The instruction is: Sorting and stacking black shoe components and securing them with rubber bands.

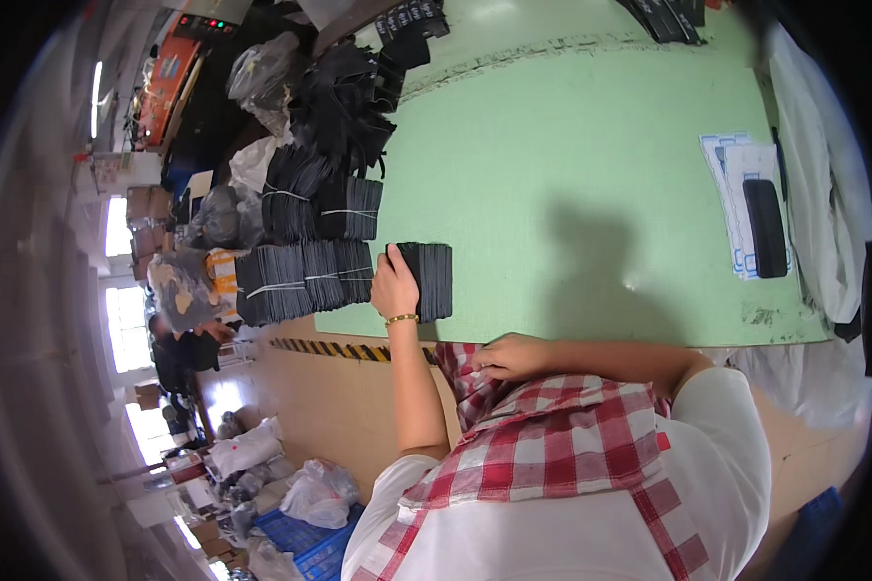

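Note:
My left hand (394,287), with a yellow beaded bracelet at its wrist, grips the left end of a stack of flat black pieces (435,281) standing on edge at the table's near left. Its thumb lies along the stack; the other fingers are partly hidden. Just left of this hand are bundles of similar black pieces (291,281) tied with pale bands. My right hand (513,357) is at the table's front edge, against my red-and-white checked apron (562,436). Its fingers are curled together at the cloth, and what they hold is hidden.
The green table (513,174) spreads ahead. More black pieces (339,107) are heaped at far left beside plastic bags (262,73). White sheets (731,208) lie on the right under a dark oblong object (764,228). A blue crate (315,552) stands on the floor at lower left.

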Tool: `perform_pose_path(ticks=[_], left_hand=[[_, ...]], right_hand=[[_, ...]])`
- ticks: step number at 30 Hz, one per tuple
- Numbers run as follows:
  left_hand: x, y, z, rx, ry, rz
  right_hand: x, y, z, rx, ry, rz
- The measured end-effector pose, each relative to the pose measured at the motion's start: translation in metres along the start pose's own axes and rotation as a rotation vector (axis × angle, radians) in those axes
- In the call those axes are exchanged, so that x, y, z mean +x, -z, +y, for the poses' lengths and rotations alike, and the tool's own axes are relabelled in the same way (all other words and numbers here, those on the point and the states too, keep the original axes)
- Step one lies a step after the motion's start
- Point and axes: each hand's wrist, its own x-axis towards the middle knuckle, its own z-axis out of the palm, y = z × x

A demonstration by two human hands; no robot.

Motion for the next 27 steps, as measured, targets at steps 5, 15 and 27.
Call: perform_pose_path(ticks=[5, 15, 27], left_hand=[[0.012, -0.01, -0.017, -0.11, -0.037, 0.06], [0.011, 0.003, 0.003, -0.09, -0.118, 0.043], [0.017, -0.011, -0.006, -0.162, -0.093, 0.071]], right_hand=[[0.001, 0.005, -0.008, 0.059, -0.008, 0.009], [-0.006, 0.007, -0.014, -0.08, -0.024, -0.002], [-0.001, 0.009, -0.018, -0.101, -0.118, -0.016]])
